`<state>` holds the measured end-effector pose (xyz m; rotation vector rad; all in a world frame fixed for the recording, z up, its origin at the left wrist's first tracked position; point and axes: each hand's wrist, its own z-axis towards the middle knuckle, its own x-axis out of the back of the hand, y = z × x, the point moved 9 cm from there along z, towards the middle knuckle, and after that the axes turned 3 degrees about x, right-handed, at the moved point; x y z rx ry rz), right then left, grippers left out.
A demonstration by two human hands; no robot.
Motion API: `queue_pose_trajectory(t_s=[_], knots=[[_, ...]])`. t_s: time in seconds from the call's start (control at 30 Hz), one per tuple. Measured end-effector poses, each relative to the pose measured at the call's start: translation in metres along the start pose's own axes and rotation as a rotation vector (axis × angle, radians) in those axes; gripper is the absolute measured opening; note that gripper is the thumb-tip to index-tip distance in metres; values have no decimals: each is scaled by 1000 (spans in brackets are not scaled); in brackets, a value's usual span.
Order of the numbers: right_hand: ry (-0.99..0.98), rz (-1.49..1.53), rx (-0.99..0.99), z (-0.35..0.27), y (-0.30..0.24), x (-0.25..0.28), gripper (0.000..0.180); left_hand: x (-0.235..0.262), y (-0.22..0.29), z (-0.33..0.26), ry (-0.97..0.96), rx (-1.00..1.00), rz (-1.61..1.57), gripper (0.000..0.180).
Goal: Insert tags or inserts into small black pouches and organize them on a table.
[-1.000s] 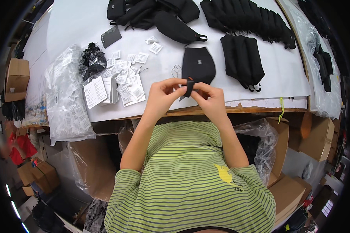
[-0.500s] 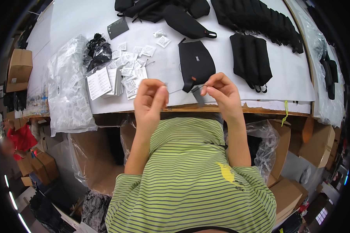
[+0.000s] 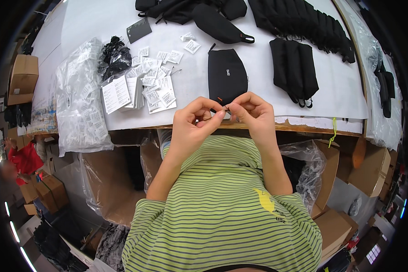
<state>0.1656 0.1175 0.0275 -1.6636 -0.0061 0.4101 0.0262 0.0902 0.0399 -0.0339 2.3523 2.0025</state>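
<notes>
A flat black pouch lies on the white table with its narrow near end by my fingertips. A small orange tab shows near that end. My left hand and my right hand meet just in front of the pouch, thumbs and forefingers pinched together. Between them they grip a thin cord, mostly hidden by the fingers. To the left lie loose white labels, a stack of white printed leaflets and a bundle of black cords.
More black pouches lie at the back and right, with a long row beyond. A clear bag of labels hangs over the table's front edge. Cardboard boxes stand below. Another person in red is far left.
My left hand has moved right and my right hand slightly left, so the fingertips now meet. The thin cord stretched between them and the dark grey tag are now mostly hidden.
</notes>
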Motion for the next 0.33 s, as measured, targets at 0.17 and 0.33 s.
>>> queue_pose_trajectory(t_s=[0.17,0.33], knots=[[24,31,-46,0,5,2,14,0,1,0,21,-19,60,6],[35,-92,9,-1,-1,5,15,-1,3,0,23,-47,133,7]])
